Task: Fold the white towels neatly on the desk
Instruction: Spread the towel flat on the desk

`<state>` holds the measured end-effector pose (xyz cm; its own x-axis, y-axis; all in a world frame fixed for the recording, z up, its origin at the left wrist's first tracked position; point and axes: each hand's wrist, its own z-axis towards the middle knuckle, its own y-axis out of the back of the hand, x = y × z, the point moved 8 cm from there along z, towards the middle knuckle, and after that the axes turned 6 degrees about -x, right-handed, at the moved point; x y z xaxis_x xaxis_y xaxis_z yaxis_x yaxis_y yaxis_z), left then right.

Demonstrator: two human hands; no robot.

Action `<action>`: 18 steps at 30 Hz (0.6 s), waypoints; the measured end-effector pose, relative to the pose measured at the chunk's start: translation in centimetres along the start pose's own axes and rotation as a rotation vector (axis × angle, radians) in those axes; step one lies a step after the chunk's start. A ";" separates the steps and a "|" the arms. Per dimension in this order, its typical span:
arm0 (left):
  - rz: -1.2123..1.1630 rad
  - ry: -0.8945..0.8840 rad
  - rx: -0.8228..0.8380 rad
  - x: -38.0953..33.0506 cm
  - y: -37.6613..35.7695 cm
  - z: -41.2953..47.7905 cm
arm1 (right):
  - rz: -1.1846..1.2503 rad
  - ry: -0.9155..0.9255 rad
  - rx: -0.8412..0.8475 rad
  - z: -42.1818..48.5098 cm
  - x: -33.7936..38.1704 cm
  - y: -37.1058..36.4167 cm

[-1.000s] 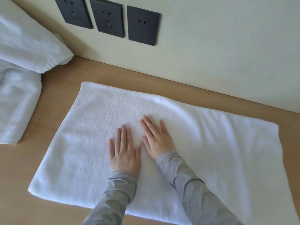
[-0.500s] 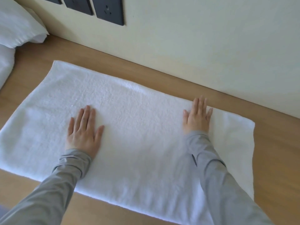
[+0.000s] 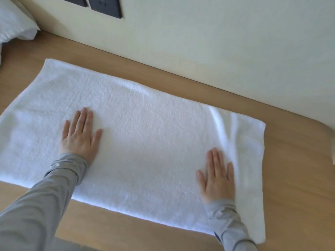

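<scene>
Pressing the right hand (image 3: 216,175) palm-down on the white towel (image 3: 145,142) near its right end, fingers straight and close together, gripping nothing; drawn nearer the body than half a second ago, with raised creases just beside it. Keeping the left hand (image 3: 79,134) flat on the left half as before, fingers straight, holding nothing. Spread lengthwise across the wooden desk (image 3: 293,160). Beyond, on the wall, dark sockets (image 3: 106,6); far left, more white cloth (image 3: 14,20).
</scene>
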<state>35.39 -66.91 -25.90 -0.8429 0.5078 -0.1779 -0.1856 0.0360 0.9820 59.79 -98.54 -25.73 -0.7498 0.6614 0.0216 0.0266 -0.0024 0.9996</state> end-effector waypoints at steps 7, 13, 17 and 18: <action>-0.122 0.016 -0.047 -2.4 1.4 -0.8 | 0.023 -0.147 -0.042 -0.5 -1.4 1.4; -0.275 -0.304 0.070 -17.5 0.2 -7.0 | 0.128 0.140 -0.033 -3.9 8.9 1.3; -0.172 -0.400 0.112 -21.1 -1.7 -9.0 | 0.074 0.110 0.015 -4.7 5.8 0.4; -0.142 -0.410 0.111 -21.1 -2.1 -9.1 | 0.052 0.069 0.018 -5.0 3.5 0.3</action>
<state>48.97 -85.47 -24.80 -0.5393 0.7893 -0.2933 -0.2110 0.2106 0.9545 53.85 -100.02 -25.32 -0.7909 0.6073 0.0754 0.0781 -0.0221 0.9967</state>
